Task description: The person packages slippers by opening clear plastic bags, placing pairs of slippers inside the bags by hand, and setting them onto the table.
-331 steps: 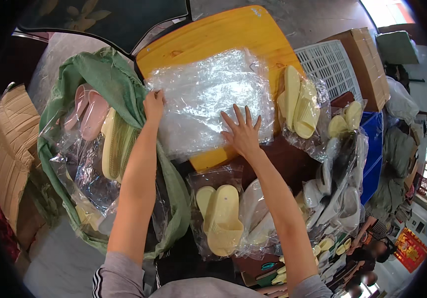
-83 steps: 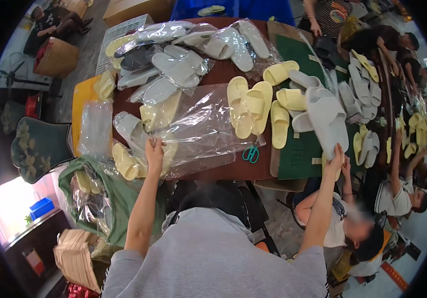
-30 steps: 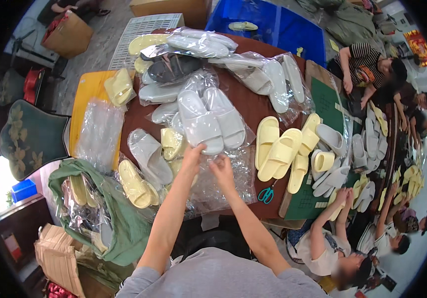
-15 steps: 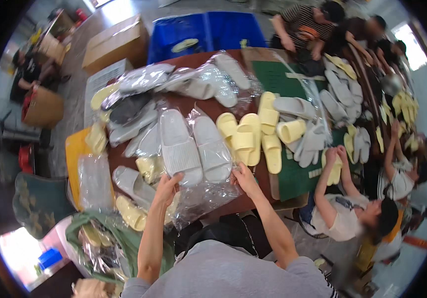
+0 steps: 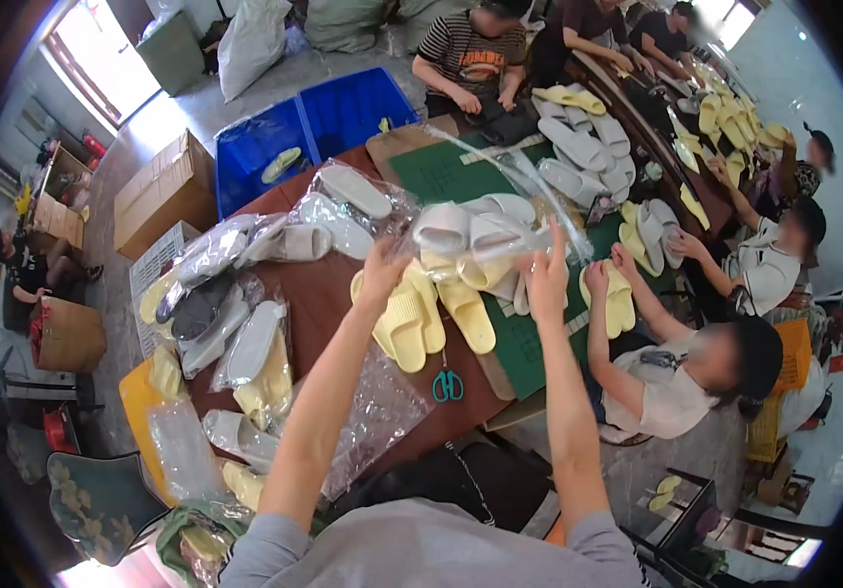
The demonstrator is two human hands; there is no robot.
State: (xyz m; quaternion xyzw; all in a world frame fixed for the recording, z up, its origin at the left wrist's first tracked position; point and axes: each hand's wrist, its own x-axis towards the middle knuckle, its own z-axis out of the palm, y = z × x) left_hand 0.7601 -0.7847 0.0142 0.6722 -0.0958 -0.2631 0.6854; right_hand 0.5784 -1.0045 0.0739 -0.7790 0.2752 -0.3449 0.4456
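In front of me, a pair of pale grey slippers (image 5: 488, 233) is held up in a see-through plastic bag, over the yellow slippers on the table. My left hand (image 5: 382, 276) pinches the bag's left side. At the other side my right hand (image 5: 546, 279) grips it, one finger pointing up. Just beneath, several yellow slippers (image 5: 408, 328) lie together, and teal-handled scissors (image 5: 448, 386) rest nearer to me. To the left of my left hand, bagged grey slippers (image 5: 257, 343) lie on the brown table (image 5: 328, 294).
A co-worker in a white top (image 5: 656, 377) sits close on the right, hands on yellow slippers. Two blue bins (image 5: 358, 110) and a cardboard box (image 5: 165, 191) stand beyond the table. More grey slippers (image 5: 578, 147) are heaped at the far right; plastic bags (image 5: 181, 446) lie near left.
Both my hands have lifted the bagged grey slippers away from me and to the right, tilting them. The view has shifted, and the scissors have come into sight.
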